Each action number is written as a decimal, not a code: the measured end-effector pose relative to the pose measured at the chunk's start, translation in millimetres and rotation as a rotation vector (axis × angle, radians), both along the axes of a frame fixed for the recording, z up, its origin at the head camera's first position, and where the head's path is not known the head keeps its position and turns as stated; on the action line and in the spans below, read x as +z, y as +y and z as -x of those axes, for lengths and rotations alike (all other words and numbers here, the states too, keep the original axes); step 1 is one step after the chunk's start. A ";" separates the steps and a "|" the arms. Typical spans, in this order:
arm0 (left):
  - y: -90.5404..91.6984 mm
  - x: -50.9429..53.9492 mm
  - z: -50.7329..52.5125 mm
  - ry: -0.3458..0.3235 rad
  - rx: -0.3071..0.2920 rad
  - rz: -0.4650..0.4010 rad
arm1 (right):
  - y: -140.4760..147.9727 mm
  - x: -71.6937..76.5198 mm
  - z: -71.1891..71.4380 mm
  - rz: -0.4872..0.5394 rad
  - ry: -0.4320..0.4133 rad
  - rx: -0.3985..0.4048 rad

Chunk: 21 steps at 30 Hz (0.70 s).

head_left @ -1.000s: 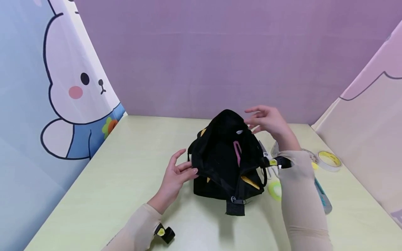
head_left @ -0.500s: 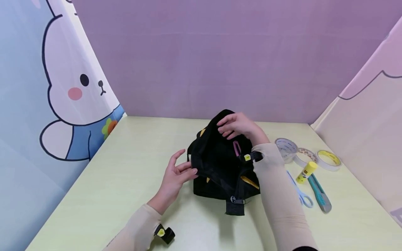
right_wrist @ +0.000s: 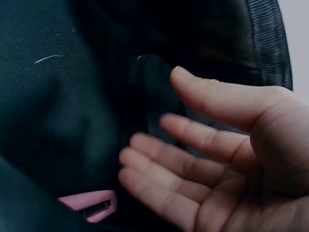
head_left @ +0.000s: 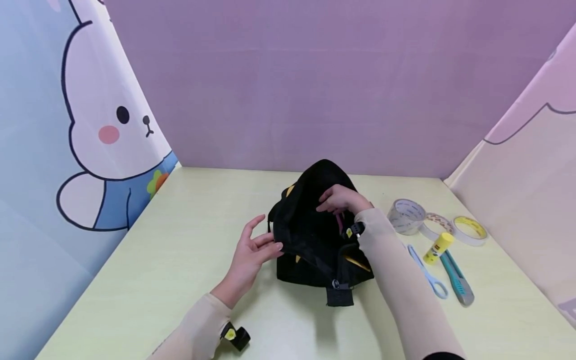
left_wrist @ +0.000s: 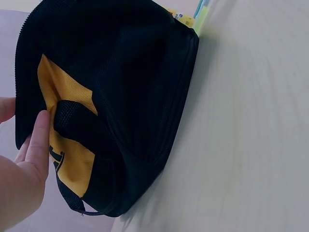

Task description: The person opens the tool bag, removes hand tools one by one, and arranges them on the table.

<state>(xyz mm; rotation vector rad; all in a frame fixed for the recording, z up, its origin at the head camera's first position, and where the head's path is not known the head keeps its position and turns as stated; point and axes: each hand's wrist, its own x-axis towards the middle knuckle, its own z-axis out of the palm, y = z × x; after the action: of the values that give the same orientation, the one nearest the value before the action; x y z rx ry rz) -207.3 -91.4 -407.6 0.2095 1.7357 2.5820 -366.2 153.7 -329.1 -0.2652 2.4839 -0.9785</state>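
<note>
A black backpack (head_left: 306, 240) with yellow patches stands unzipped on the table, its mouth facing me. At its left side, my left hand (head_left: 249, 255) pinches the rim, with fingertips against the outer cloth beside a yellow panel (left_wrist: 79, 166) in the left wrist view. My right hand (head_left: 343, 199) reaches into the mouth, palm and loosely bent fingers holding nothing in the right wrist view. Below those fingers lies a pink object (right_wrist: 94, 205) with a dark ridged slot, partly covered by cloth; its kind is unclear. The bag's depth is dark.
To the right lie a clear tape roll (head_left: 407, 216), a white tape roll (head_left: 436, 227) and a yellow-cored roll (head_left: 470, 231). Nearer are a yellow glue stick (head_left: 438, 247), blue scissors (head_left: 429, 275) and a teal utility knife (head_left: 457, 280). A purple wall (head_left: 288, 85) stands behind.
My right hand has moved left from the bag's right rim, then down into the mouth. Its arm no longer covers the scissors and glue stick. My left hand stays in place.
</note>
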 end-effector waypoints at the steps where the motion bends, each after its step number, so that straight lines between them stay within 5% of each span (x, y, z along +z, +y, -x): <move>1: -0.2 0.3 0.0 0.001 0.000 0.002 | 0.2 -1.1 1.1 -0.017 0.000 -0.012; 10: 0.4 1.9 -0.1 0.007 -0.003 0.004 | 4.2 -11.6 5.0 -0.145 -0.045 -0.042; 16: 2.1 1.4 0.6 0.012 -0.010 -0.004 | 6.4 -17.9 5.1 -0.167 -0.058 -0.096; 21: 3.4 1.6 1.9 0.016 -0.008 -0.004 | 5.4 -30.3 16.7 -0.151 -0.079 -0.058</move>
<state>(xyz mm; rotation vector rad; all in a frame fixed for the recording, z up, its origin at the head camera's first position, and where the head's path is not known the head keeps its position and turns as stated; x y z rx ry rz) -209.2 -88.0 -405.9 0.2383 1.7306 2.5860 -382.9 159.1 -359.4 -0.1051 2.4897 -0.8029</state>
